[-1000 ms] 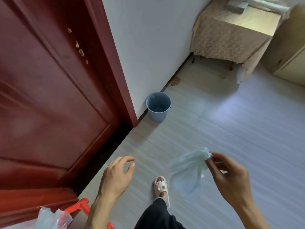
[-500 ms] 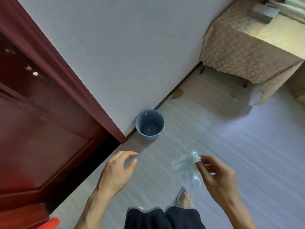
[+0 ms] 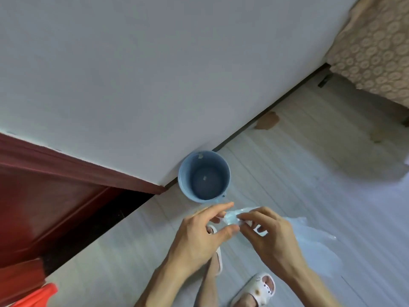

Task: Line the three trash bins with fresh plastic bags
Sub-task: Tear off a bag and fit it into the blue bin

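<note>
A small blue trash bin (image 3: 204,176) stands on the floor against the white wall, with no liner and a tiny scrap at its bottom. Just in front of it both hands meet on a pale blue plastic bag (image 3: 314,242). My left hand (image 3: 199,235) pinches the bag's bunched top edge between thumb and fingers. My right hand (image 3: 272,238) grips the same bunched edge from the right. The rest of the bag trails down and to the right behind my right wrist.
A dark red door and frame (image 3: 51,196) fill the left. A cloth-covered table (image 3: 374,47) stands at the upper right. A red object (image 3: 37,295) shows at the bottom left corner. My feet in white slippers (image 3: 259,289) are below the hands.
I have moved closer to the blue bin, which now sits right before my hands. My left hand, empty before, has come over and taken the bag's top edge beside my right hand.
</note>
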